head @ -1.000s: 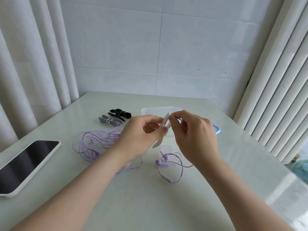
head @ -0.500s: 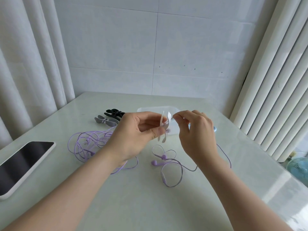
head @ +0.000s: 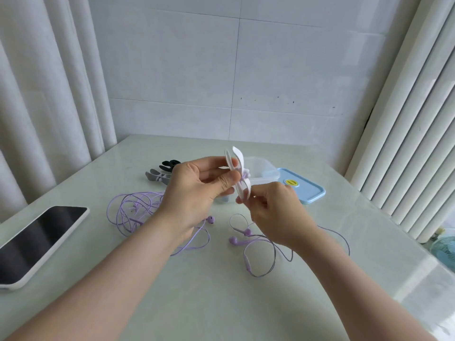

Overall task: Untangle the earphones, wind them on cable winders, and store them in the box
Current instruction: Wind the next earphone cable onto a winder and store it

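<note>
— How far along is the person?

— Early in the winding, by the look of it. The left hand pinches a white cable winder between thumb and fingers, holding it up over the table. Only a turn or so of purple cord shows round its waist.

— And the other hand?

— The right hand has its fingers curled in a pinch at the winder's lower end, on that cord as far as can be seen. The cord belongs to the nearer earphones, and most of it lies in loose loops on the table below the wrist, both earbuds with it.

— So one set is untangled?

— It seems so. The second set of earphones lies apart to the left in a bundled heap, which probably needs sorting out before winding.

— Are there winders for it?

— A grey winder and a black winder lie unused behind the left hand.

— And the box?

— The clear box stands open beyond the hands, with its blue lid beside it. Nothing purple shows inside, so the storing is all to come.
</note>
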Demonstrator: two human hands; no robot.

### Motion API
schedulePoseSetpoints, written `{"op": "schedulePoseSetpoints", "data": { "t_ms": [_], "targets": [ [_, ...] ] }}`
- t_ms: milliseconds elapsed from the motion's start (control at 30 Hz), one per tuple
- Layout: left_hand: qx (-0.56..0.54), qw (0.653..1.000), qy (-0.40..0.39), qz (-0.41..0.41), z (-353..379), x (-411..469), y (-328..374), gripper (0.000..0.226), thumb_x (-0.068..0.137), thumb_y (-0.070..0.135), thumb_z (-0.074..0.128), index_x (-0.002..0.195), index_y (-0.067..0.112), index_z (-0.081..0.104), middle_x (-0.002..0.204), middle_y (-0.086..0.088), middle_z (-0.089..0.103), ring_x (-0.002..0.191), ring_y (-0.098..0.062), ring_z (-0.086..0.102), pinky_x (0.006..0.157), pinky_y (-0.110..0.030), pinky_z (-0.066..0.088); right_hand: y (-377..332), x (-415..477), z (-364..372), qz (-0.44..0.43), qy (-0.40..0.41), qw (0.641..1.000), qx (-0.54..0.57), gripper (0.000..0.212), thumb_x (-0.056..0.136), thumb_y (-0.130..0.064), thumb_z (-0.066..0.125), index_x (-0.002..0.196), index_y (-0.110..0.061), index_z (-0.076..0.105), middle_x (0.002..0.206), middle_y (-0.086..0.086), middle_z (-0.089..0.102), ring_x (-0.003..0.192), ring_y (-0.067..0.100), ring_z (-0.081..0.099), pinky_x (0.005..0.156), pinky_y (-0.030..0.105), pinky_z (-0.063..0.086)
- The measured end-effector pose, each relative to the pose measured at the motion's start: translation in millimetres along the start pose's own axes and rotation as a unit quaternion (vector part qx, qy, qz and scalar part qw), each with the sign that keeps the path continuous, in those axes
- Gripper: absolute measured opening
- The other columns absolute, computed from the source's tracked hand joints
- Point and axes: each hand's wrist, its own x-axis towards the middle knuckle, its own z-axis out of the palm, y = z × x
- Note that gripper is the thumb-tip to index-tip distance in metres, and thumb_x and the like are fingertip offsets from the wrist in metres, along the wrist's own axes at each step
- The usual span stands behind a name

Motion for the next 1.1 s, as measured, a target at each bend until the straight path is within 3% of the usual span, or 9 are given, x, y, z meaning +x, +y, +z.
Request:
{"op": "schedulePoseSetpoints", "data": {
  "t_ms": [100,233,367,567,667,800,900,1000,1100],
  "targets": [
    [-0.024,0.999,0.041,-0.025,-6.9,4.6,-3.3,0.021,0.094,0.012,0.075,0.115,0.011,0.076,0.109,-0.011,0.080,0.109,-0.030,0.075,0.095,-0.041,0.062,-2.9,-0.5,-3.2,-0.011,-0.038,0.998,0.049,0.024,0.102,-0.027,0.060,0.089,-0.033,0.079,0.062,0.008,0.065,0.067,0.027,0.062,0.072,0.039,0.056],
    [0.008,0.996,0.062,-0.057,-11.2,6.5,-6.9,0.019,0.100,0.020,0.070,0.115,0.009,0.076,0.113,-0.014,0.078,0.094,-0.022,0.079,0.070,-0.031,0.063,-8.1,-6.0,-6.1,-0.039,-0.075,0.995,0.052,0.021,0.100,-0.022,0.063,0.094,-0.027,0.083,0.053,-0.013,0.059,0.063,0.014,0.065,0.066,0.031,0.053],
    [0.036,0.994,0.068,-0.077,-16.2,8.7,-6.8,0.018,0.101,0.019,0.069,0.113,0.006,0.074,0.110,-0.016,0.077,0.080,-0.012,0.077,0.065,-0.033,0.064,-7.8,-5.7,-5.1,-0.039,-0.047,0.998,0.025,0.019,0.097,-0.026,0.065,0.092,-0.029,0.083,0.059,-0.019,0.065,0.062,-0.001,0.059,0.063,0.029,0.051],
    [0.198,0.977,0.075,-0.001,-20.4,8.9,-19.1,0.016,0.094,0.029,0.079,0.106,0.021,0.073,0.102,-0.001,0.074,0.082,-0.022,0.074,0.058,-0.042,0.063,-25.0,-14.3,-4.7,-0.111,-0.036,0.989,0.086,0.024,0.095,-0.021,0.063,0.074,-0.014,0.072,0.053,0.003,0.051,0.054,0.021,0.037,0.054,0.036,0.039],
    [0.185,0.981,0.062,0.009,-23.0,10.5,-21.2,0.014,0.093,0.034,0.079,0.104,0.026,0.074,0.099,0.002,0.075,0.080,-0.028,0.070,0.055,-0.036,0.055,-35.8,-12.5,-9.0,-0.039,0.064,0.965,0.252,0.026,0.100,-0.013,0.058,0.076,-0.011,0.066,0.057,-0.004,0.049,0.056,0.013,0.040,0.052,0.029,0.034],
    [0.122,0.991,-0.051,-0.036,-24.2,8.1,-19.7,0.026,0.092,0.036,0.077,0.113,0.022,0.077,0.095,-0.001,0.077,0.079,-0.030,0.058,0.057,-0.035,0.050,-30.0,-5.0,-18.0,0.023,0.192,0.938,0.288,0.026,0.106,-0.016,0.052,0.084,-0.013,0.065,0.060,-0.010,0.049,0.057,0.010,0.040,0.052,0.023,0.032],
    [0.152,0.977,-0.139,-0.051,-18.3,2.6,-18.5,0.027,0.089,0.031,0.079,0.114,0.022,0.078,0.099,-0.002,0.080,0.086,-0.023,0.068,0.066,-0.028,0.048,-18.9,-1.1,-20.1,0.031,0.217,0.948,0.229,0.024,0.107,-0.022,0.055,0.088,-0.015,0.069,0.053,-0.015,0.050,0.050,0.008,0.040,0.049,0.016,0.029],
    [0.166,0.973,-0.153,-0.036,-12.0,-0.2,-14.6,0.025,0.088,0.020,0.082,0.113,0.018,0.078,0.102,-0.001,0.081,0.102,-0.015,0.076,0.076,-0.014,0.053,-9.2,3.4,-16.2,0.067,0.249,0.946,0.198,0.023,0.104,-0.028,0.061,0.088,-0.019,0.074,0.069,-0.002,0.068,0.063,0.014,0.054,0.060,0.028,0.042],
    [0.102,0.983,-0.151,-0.020,-7.8,-2.8,-6.8,0.026,0.086,0.010,0.082,0.112,0.008,0.078,0.104,-0.007,0.081,0.099,-0.019,0.078,0.069,-0.014,0.053,4.5,7.0,-11.7,0.138,0.208,0.937,0.244,0.024,0.099,-0.034,0.068,0.081,-0.022,0.078,0.059,0.002,0.053,0.058,0.022,0.045,0.059,0.035,0.039]
  ]
}}
